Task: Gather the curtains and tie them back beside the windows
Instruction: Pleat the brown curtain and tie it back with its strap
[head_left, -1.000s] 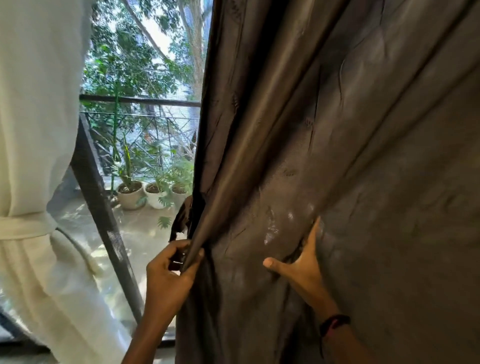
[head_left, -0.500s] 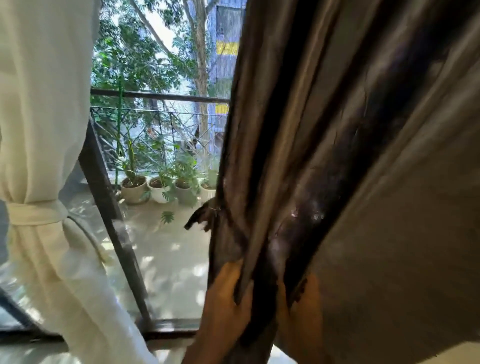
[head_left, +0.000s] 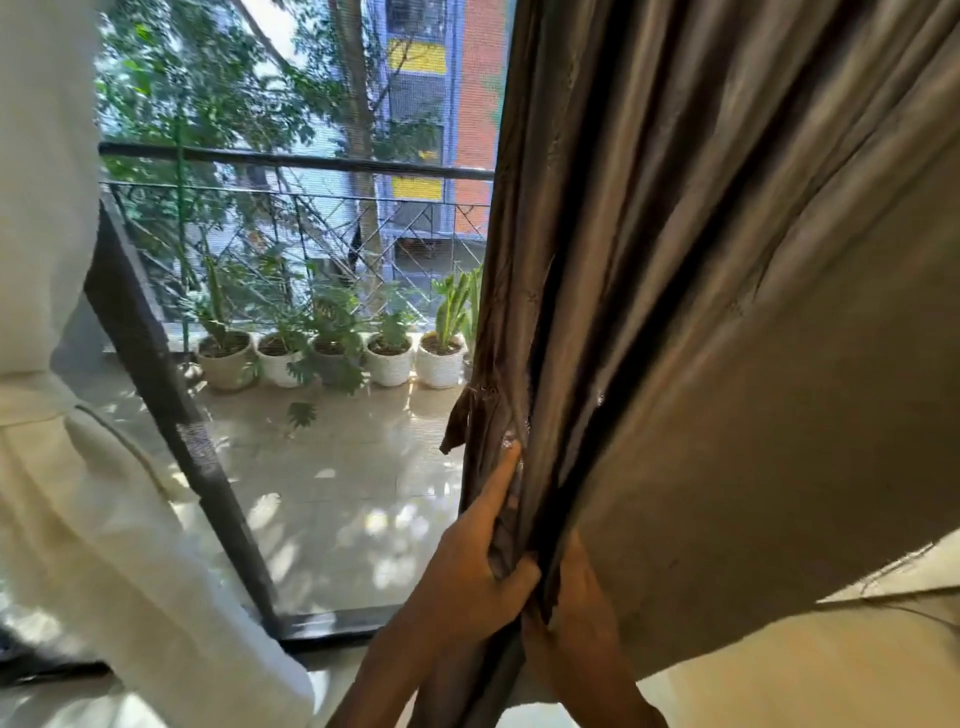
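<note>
From my feed, the brown curtain (head_left: 701, 312) fills the right side of the view, its folds bunched into a narrow bundle at the lower middle, just right of the open glass. My left hand (head_left: 467, 566) grips that bundle from the window side, thumb and lower fingers curled into the cloth and the index finger lying straight up along a fold. My right hand (head_left: 576, 613) sits just beside it on the room side, touching the same bundle, its fingers tucked into the fabric and clamped on it; the fingertips are hidden by the cloth. A short brown tie strap (head_left: 460, 421) hangs loose from the curtain's edge above my left hand. At the far left a white curtain (head_left: 52, 467) hangs gathered in front of the dark window frame (head_left: 171, 415). Through the glass I see a row of potted plants (head_left: 389, 358) in white pots standing along the foot of the balcony railing (head_left: 291, 161), with trees and a building beyond.
</note>
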